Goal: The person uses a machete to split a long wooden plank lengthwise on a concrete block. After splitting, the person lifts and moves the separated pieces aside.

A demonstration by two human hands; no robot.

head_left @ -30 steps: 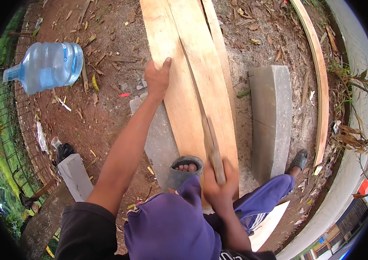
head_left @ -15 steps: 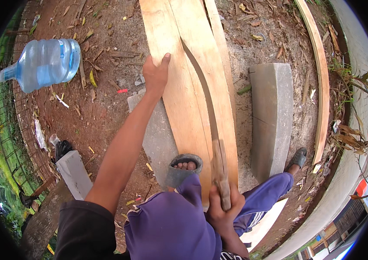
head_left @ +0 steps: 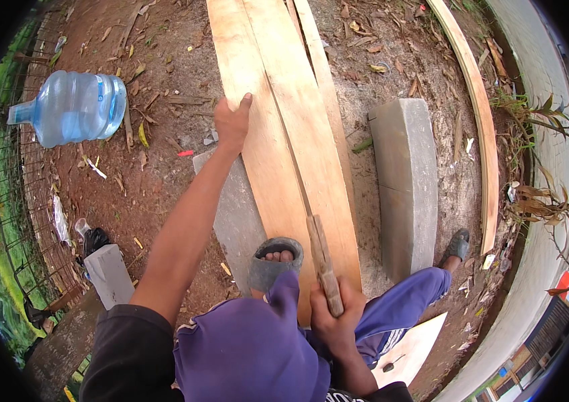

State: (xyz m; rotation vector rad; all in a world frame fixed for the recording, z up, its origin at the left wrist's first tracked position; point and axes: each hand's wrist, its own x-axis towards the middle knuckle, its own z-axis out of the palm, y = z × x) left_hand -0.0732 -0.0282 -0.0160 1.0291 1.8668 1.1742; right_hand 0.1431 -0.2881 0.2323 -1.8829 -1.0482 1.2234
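Note:
A long pale wooden board [head_left: 268,167] slants away from me with a narrow slit along its length. My right hand [head_left: 339,315] is closed round the wooden handle of a handsaw [head_left: 323,261]; its thin dark blade shows nearly edge-on, in line with the slit. My left hand [head_left: 232,125] presses on the board's left edge, thumb stretched out on top and the other fingers over the side, partly hidden. My foot in a grey sandal [head_left: 275,266] rests on the board's near part. Under the board lies a grey block [head_left: 231,218].
Right of the board stands a grey concrete block [head_left: 405,187], with a long wood strip [head_left: 482,134] farther right beside a low wall [head_left: 532,60]. A blue water jug [head_left: 73,108] lies at far left. Another block [head_left: 109,276] sits near left. Leaves litter the soil.
The saw's handle has shifted left, and its blade has turned from showing its broad side to nearly edge-on. My left hand keeps its place on the board. The whole view has shifted slightly.

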